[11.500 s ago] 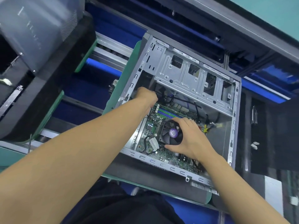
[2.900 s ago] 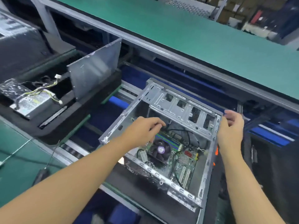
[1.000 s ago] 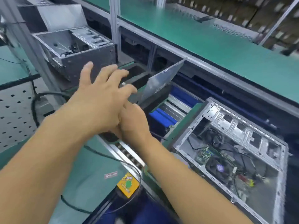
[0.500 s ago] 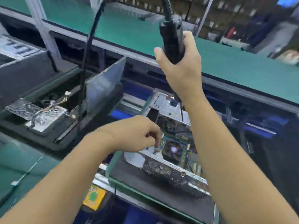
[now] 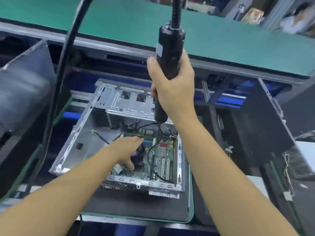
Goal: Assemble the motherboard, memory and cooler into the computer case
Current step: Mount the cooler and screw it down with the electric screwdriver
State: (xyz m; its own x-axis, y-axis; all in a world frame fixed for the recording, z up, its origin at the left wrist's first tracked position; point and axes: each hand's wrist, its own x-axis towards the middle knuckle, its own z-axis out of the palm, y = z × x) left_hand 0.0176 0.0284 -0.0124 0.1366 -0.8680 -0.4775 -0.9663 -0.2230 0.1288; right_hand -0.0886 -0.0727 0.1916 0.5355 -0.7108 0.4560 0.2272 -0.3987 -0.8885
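Inside the computer case [image 5: 80, 149], the motherboard [image 5: 164, 158] lies flat with the cooler [image 5: 139, 158] on it, under the straight fingers of the left hand [image 5: 125, 150]. Above, the right hand [image 5: 172, 89] grips a hanging electric screwdriver [image 5: 170, 46]. I would steady the cooler, keep the loose cable [image 5: 148, 157] aside and lower the bit plumb onto its screw.

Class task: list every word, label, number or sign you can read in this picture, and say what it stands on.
None can be read.
Label on the electric screwdriver: blurred.
Markings on the motherboard: too small.
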